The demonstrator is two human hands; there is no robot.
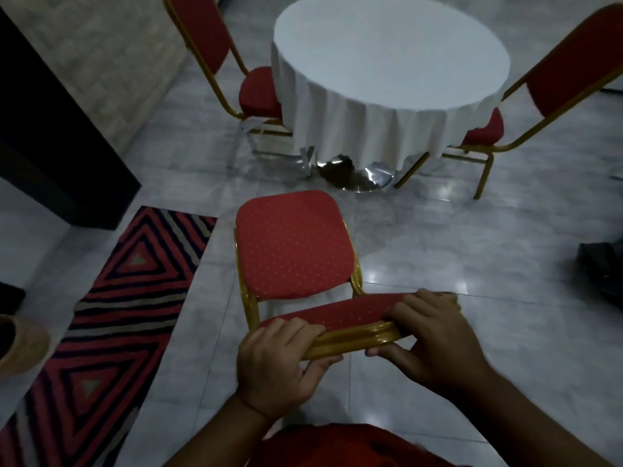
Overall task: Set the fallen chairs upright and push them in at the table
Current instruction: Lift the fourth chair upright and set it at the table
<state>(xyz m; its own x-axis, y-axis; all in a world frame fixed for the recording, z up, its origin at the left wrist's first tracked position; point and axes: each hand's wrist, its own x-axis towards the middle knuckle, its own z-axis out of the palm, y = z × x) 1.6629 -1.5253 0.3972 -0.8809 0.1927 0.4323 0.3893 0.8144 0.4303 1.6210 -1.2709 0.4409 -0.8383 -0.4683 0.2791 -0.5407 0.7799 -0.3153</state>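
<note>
A red-cushioned chair (291,244) with a gold metal frame stands upright right in front of me, its seat facing a round table (387,55) draped in a white cloth. A stretch of bare floor separates the chair from the table. My left hand (279,362) grips the left end of the chair's top backrest rail, and my right hand (428,335) grips its right end. Two matching red chairs stand upright at the table: one on the left (256,92) and one on the right (559,79), both with seats tucked partly under the cloth.
A red, black and grey striped rug (111,315) lies on the tiled floor to my left. A dark cabinet (60,156) stands at the far left beside a pale wall. A dark object (603,274) lies at the right edge. The table's shiny metal base (357,176) shows below the cloth.
</note>
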